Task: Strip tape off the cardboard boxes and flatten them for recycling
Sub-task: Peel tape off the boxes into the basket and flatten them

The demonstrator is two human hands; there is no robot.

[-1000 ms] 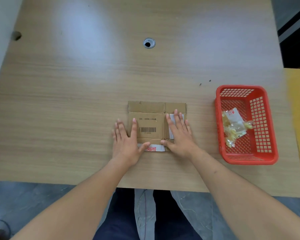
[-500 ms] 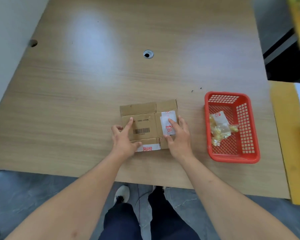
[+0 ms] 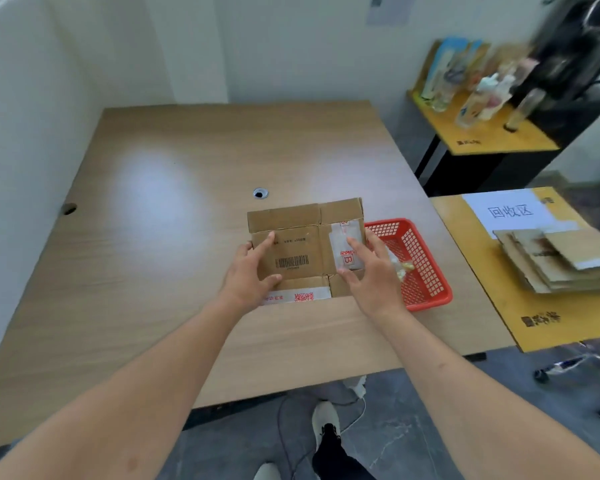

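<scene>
We are holding the flattened cardboard box (image 3: 298, 244) between both hands, lifted off the tabletop (image 3: 174, 258) just beside and to the left of the red basket (image 3: 426, 292), which we are taking as our landmark. The left hand (image 3: 248, 275) is gripping the box's edge farthest from the basket, thumb curled against the near face under the barcode and index finger laid along the panel; the right hand (image 3: 368, 271) is gripping the edge nearest the basket, thumb under the white label and fingers spread over it. We are judging the box to be light and fairly stiff across its panels but floppy along its creases, so the flaps are likely to swing if we hold it by one corner only; holding it at the two opposite short edges, as now, seems the steadiest way. Its surface is looking dry and matte, not slippery. The long axis is running left to right, toward and away from the basket, with the printed face turned toward us and the top flaps tilting away. A strip of white printed tape (image 3: 295, 296) is showing along the lower flap, so we are judging the stripping unfinished. Beyond the basket, a stack of flattened cardboard (image 3: 555, 261) is lying on the yellow side table (image 3: 534, 327).
</scene>
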